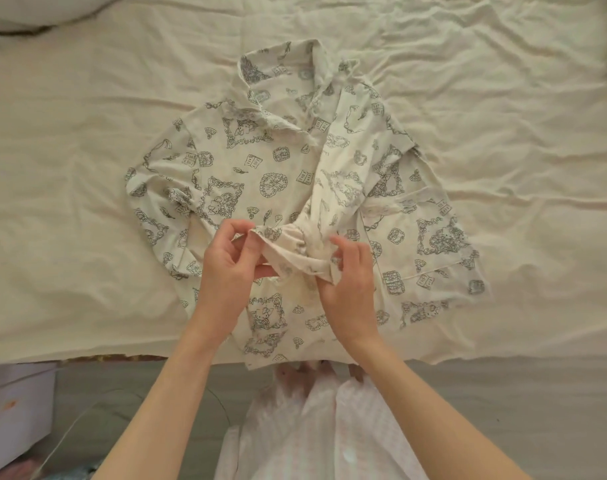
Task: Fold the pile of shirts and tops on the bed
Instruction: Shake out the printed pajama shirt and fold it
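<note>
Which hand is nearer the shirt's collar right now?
Left, narrowly. The left hand pinches the sleeve cuff just below the collar; the right hand grips the same cuff lower and further right.

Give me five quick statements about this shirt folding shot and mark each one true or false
1. Both hands hold part of the printed shirt. True: the left hand and right hand pinch a bunched sleeve end.
2. The shirt lies on a wooden floor. False: it lies on a cream bed sheet.
3. The collar points away from the person. True.
4. The shirt is plain white. False: it carries a dark line-drawn print.
5. The shirt is already folded into a neat square. False: it is spread out, with one sleeve drawn across the front.
</note>
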Action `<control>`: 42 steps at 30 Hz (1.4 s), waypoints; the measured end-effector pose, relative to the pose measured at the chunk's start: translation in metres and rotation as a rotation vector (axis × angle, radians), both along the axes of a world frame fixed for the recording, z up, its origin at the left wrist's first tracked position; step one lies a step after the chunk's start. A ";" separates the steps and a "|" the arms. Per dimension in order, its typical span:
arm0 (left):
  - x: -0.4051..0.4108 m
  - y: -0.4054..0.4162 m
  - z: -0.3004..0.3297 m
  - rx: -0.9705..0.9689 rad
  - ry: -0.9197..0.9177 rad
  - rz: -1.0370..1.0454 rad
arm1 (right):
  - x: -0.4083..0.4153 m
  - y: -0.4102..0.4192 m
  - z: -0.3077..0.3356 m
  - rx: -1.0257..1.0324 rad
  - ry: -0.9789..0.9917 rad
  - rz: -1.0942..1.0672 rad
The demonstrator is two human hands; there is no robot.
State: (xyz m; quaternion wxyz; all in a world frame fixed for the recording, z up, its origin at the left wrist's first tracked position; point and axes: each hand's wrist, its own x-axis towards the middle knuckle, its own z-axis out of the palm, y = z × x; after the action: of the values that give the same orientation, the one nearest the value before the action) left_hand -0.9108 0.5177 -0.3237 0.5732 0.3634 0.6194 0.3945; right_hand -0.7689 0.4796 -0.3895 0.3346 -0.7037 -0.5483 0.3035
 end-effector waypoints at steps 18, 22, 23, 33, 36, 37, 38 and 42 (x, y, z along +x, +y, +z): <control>-0.045 -0.001 -0.063 -0.494 -0.094 0.254 | -0.022 0.021 0.002 0.177 -0.054 0.108; -0.071 -0.012 -0.094 -0.616 0.058 0.284 | -0.022 0.013 -0.019 -0.329 -0.340 0.678; -0.076 -0.015 -0.100 -0.637 0.151 0.226 | -0.018 0.011 -0.025 -0.455 -0.321 0.698; -0.045 0.065 -0.143 -0.216 0.772 -0.367 | -0.016 0.032 -0.076 -0.956 0.619 -0.257; -0.026 0.082 -0.159 -0.332 0.845 -0.559 | -0.029 0.041 -0.085 -0.990 0.817 -0.330; -0.024 0.083 -0.160 -0.363 0.839 -0.558 | -0.032 0.044 -0.084 -0.993 0.881 -0.357; -0.021 0.082 -0.157 -0.359 0.789 -0.526 | -0.034 0.046 -0.081 -0.983 0.943 -0.374; -0.022 0.070 -0.126 -0.091 0.534 -0.252 | -0.036 0.046 -0.068 -0.895 0.826 -0.324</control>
State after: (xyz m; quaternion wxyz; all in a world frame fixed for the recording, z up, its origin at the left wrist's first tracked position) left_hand -0.9331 0.5874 -0.4499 0.4503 0.5024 0.7153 0.1823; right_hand -0.8054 0.5256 -0.4572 0.2336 -0.6744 -0.0798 0.6958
